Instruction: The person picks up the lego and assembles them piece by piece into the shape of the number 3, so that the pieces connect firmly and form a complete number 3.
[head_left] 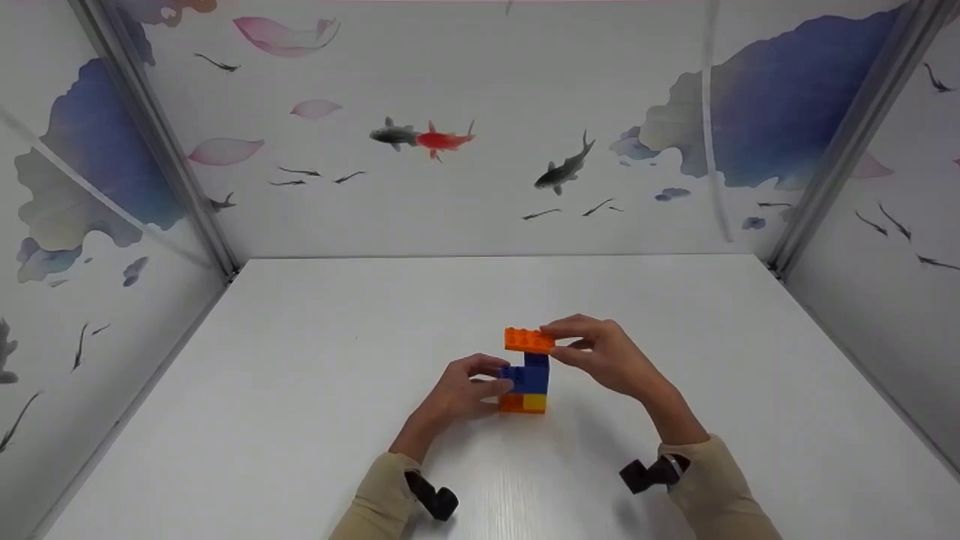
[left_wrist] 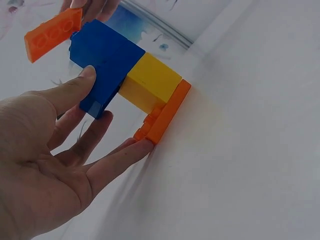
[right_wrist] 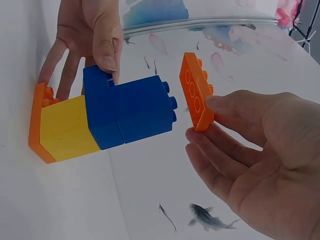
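Note:
A small stack of toy building bricks stands upright on the table. At its bottom lies a thin orange brick (left_wrist: 167, 117), with a yellow brick (right_wrist: 67, 127) above it. Two blue bricks (right_wrist: 142, 110) sit on the yellow one, the lower jutting out to the left. My left hand (head_left: 465, 386) pinches the jutting blue brick between thumb and fingers, and one fingertip touches the bottom orange brick. Between the thumb and fingers of my right hand (head_left: 611, 356) is another thin orange brick (right_wrist: 195, 92), tilted, apart from the upper blue brick's studs.
The white table (head_left: 315, 390) spreads around the stack. White panels (head_left: 480, 202) printed with fish and petals enclose it at the back and both sides, joined by metal corner posts (head_left: 154, 135). A black wrist camera (head_left: 433, 497) sits at the left cuff, another (head_left: 651, 474) at the right.

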